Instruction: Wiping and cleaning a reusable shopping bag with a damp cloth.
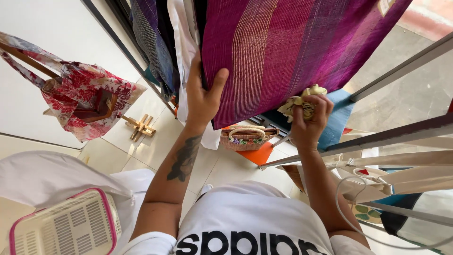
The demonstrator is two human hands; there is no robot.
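Observation:
A magenta and purple striped woven fabric hangs from above in front of me. My left hand grips its left edge, thumb on the front, fingers behind. My right hand is closed around a crumpled pale yellow cloth and presses it against the lower part of the fabric. Below the fabric on the floor sits a small woven basket with a flowered band and a pale handle.
Dark blue and white textiles hang left of the fabric. A red floral tote bag hangs at left on a wooden stand. A white basket with pink rim is at lower left. Metal rack bars and cream canvas bags fill the right.

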